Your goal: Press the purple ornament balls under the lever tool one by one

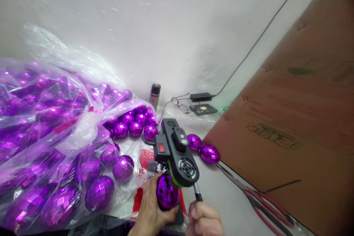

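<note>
A shiny purple ball ornament (167, 192) sits under the front end of a small black bench machine that looks like a mini drill press (181, 155). My left hand (152, 206) is closed around that ornament, thumb on the near side and fingers on the left. The machine has a red rocker switch (161, 148) and round vents on top. Its lever handle (197, 192) sticks out at the front right, and my right hand (205, 218) grips the lever's black end. Whatever touches the ornament beneath the machine's head is hidden.
Clear plastic bags (91, 132) full of purple faceted balls fill the left. Two loose balls (210, 154) lie right of the machine, near red-handled pliers (265, 199). Behind are a dark-capped can (155, 94), glasses (182, 108), a phone (204, 109) and a power adapter (201, 97). A cardboard box (290, 118) stands right.
</note>
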{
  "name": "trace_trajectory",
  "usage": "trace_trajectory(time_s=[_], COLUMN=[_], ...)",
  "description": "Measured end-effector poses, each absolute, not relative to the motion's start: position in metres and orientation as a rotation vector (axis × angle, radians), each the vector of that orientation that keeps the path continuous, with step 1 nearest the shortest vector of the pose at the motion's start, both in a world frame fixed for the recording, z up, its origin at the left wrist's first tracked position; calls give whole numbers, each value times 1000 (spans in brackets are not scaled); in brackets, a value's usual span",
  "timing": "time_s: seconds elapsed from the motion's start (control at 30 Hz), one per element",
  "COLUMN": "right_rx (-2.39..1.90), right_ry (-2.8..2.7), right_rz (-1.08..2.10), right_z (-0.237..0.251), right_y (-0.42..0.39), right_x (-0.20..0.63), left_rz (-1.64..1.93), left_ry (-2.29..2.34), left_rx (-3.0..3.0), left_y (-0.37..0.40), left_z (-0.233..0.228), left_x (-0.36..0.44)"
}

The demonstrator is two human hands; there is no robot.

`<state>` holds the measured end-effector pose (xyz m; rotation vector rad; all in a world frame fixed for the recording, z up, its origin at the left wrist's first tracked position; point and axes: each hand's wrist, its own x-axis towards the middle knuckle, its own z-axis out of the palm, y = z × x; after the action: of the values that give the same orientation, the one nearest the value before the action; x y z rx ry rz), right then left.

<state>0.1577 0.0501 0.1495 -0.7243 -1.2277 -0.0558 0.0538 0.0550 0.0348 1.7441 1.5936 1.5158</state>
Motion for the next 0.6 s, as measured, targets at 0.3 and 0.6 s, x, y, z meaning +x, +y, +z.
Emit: trace_trajectory(time_s=[0.3, 0.6], right_rx=[-849, -820], right_ry=[-1132, -1153], right_rz=[164, 124], right_z=[228, 247], right_y=[45, 47], right_x=[162, 156], left_rz=[1458, 1586], left_ry=[1550, 1628], left_rx=[1855, 1628], left_y=[62, -17], left_z=[24, 17], left_x=[39, 28])
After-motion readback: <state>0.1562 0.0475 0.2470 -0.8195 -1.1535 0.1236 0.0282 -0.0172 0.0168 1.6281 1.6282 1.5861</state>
